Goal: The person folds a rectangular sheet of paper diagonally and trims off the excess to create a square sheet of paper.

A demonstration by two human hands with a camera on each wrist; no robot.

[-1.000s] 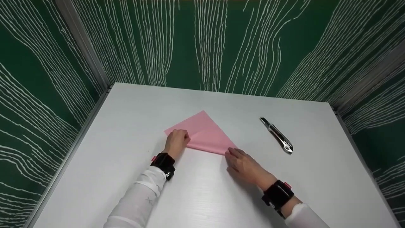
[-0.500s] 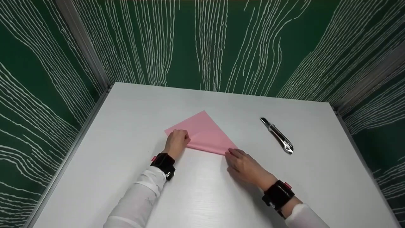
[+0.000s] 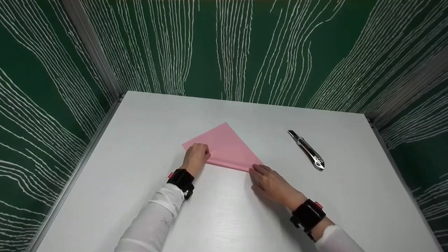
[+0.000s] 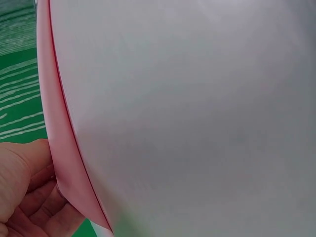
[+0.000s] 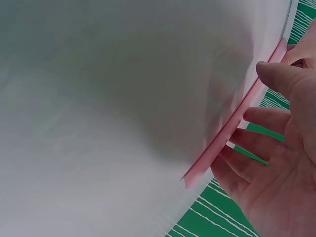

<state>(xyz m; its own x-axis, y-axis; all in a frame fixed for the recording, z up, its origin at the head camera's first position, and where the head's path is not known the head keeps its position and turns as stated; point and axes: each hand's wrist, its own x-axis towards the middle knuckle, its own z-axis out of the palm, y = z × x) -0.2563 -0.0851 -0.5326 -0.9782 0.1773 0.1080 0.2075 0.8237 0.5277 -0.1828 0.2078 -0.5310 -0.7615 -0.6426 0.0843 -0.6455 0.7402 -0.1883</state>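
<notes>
A pink sheet of paper (image 3: 227, 148), folded along its near edge, lies on the white table with one corner pointing away. My left hand (image 3: 196, 155) is at the paper's left part, its fingers curled, pinching the folded edge. In the left wrist view, fingers (image 4: 42, 207) bend against the pink fold (image 4: 66, 143). At the right end of the fold is my right hand (image 3: 271, 182), holding the edge between thumb and fingers. The right wrist view shows its thumb (image 5: 276, 76) at the fold (image 5: 217, 143) and the other fingers spread along it. The paper under the hands is hidden.
A utility knife (image 3: 307, 150) with its dark blade end pointing away lies right of the paper. The white table (image 3: 147, 115) ends at green walls (image 3: 203, 49) with white wavy lines at the back and sides.
</notes>
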